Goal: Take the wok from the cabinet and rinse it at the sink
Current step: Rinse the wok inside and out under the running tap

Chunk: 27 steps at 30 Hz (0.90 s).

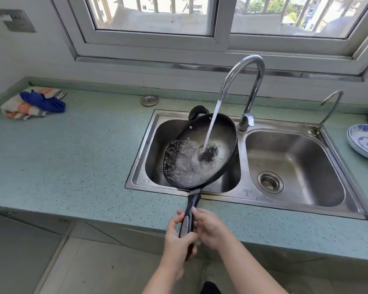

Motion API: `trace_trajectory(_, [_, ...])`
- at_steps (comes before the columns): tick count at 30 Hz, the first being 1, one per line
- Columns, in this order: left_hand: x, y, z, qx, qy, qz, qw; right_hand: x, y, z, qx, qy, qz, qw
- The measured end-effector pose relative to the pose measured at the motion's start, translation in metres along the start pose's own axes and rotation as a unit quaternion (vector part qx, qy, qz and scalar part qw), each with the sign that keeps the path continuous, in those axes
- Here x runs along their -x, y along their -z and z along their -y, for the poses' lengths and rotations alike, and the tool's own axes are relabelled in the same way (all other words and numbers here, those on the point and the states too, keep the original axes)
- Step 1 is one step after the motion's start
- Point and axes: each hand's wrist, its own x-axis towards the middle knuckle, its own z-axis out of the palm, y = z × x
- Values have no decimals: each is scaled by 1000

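The black wok [220, 128] hangs tilted over the left basin of the steel double sink [243, 190], its long handle reaching out over the counter's front edge. Water pours from the tall curved tap [248, 66] into the wok and swirls and splashes inside it. My left hand [177, 240] grips the handle low down, fingers curled round it. My right hand [210, 228] holds the same handle from the right side, just above the left hand.
A green speckled counter [83, 155] surrounds the sink. A folded cloth with a blue rag [33, 102] lies at the far left. A metal sink plug [149, 100] sits behind the left basin. Blue-and-white plates [364, 142] are stacked at the right, by a small second tap [329, 109].
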Motion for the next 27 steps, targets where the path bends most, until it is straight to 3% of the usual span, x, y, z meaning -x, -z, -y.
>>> trace_trajectory(8, [5,13,-14,100,45,19,994,-14,-7,4,-83,-30,46,995])
trace_trajectory(14, [5,16,-19,72,66,27,995,-12,-15,8,-80,-6,7,997])
trace_trajectory(16, [4,17,-25,-12,63,18,998,-10,-15,9,-76,-8,0,997])
trace_trajectory(18, [0,18,-33,-163,31,2,986,-10,-16,10,-69,-9,-5,998])
trace_trajectory(22, [2,2,-41,-449,-50,-55,890,-13,-27,11,-44,-4,-24,999])
trace_trajectory(24, [3,-4,-37,-502,-92,-100,854,-15,-32,11,-35,-4,-28,999])
trace_trajectory(27, [1,1,-33,-466,-121,-109,869,-17,-34,11,-19,1,-35,999])
